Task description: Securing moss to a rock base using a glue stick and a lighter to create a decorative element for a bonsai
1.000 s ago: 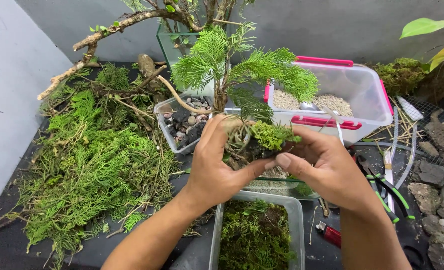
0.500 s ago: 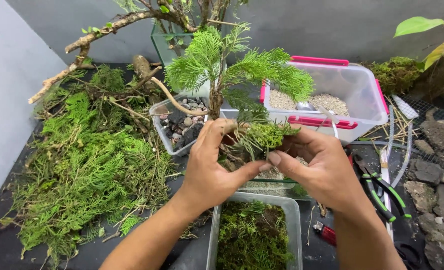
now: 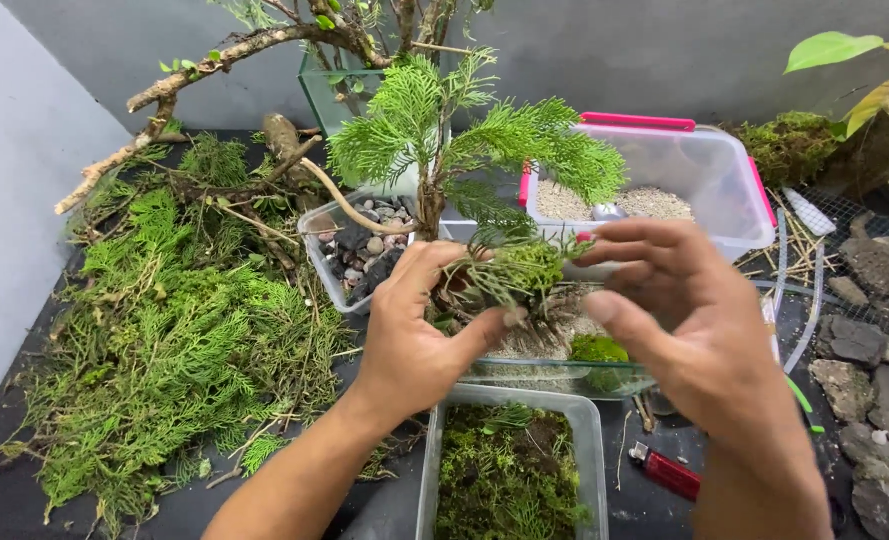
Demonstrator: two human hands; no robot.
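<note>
A small green conifer-like plant point(image 3: 464, 150) stands upright in a shallow glass dish point(image 3: 564, 375) of sand at the centre. My left hand point(image 3: 414, 340) presses a clump of moss and fine roots point(image 3: 509, 275) against the base of the plant's stem, thumb on the clump. My right hand point(image 3: 704, 330) hovers just to the right of the clump, fingers apart, holding nothing. A patch of bright moss point(image 3: 596, 350) lies on the sand in the dish.
A clear tub of moss point(image 3: 509, 470) sits nearest me. A tub of pebbles point(image 3: 359, 250) and a pink-lidded box of sand point(image 3: 664, 180) stand behind. Cut green foliage point(image 3: 164, 320) covers the left. Dark rocks point(image 3: 864, 350) and a red lighter point(image 3: 664, 470) lie at right.
My right hand has let go of the moss clump and drawn back to the right with its fingers spread. My left hand still holds the clump at the stem.
</note>
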